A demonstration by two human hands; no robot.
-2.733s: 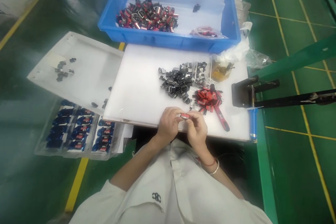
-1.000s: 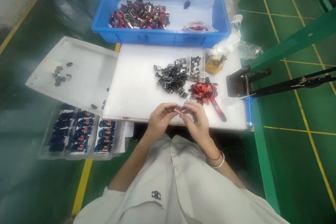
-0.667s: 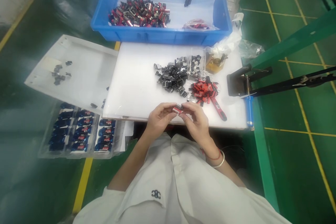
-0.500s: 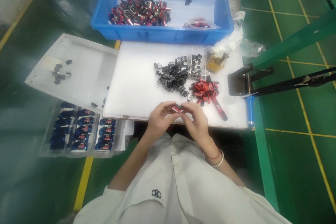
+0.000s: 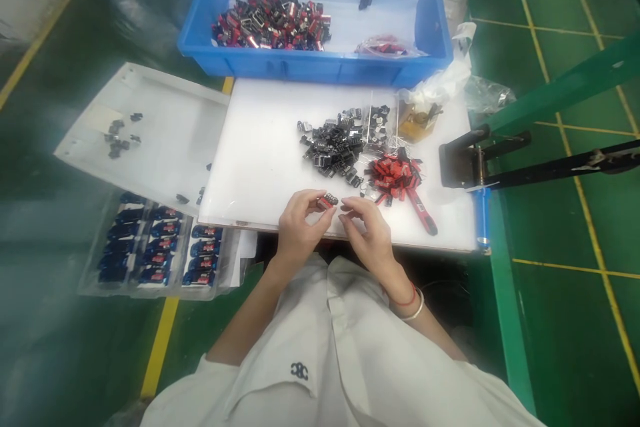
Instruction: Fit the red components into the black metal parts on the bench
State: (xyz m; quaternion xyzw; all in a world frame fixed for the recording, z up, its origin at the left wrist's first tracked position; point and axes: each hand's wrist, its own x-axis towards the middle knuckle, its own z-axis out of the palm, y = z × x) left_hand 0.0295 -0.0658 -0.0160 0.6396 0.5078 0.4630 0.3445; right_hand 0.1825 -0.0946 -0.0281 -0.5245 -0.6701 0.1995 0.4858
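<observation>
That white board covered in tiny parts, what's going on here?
A person at the white board pinches a small black-and-red component in the fingertips of their left hand, while their right hand sits close by, apart from it. Heaps of black parts and red parts lie ahead, and a blue crate beyond holds a mixed pile.

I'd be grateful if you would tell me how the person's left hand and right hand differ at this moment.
The left hand pinches a small black-and-red part in its fingertips, while the right hand appears empty, its fingers curled just apart from that part. The right hand has a red cord and a pale bangle at its wrist; the left has neither. Both hands are bare and sit at the front edge of the white board.
</observation>
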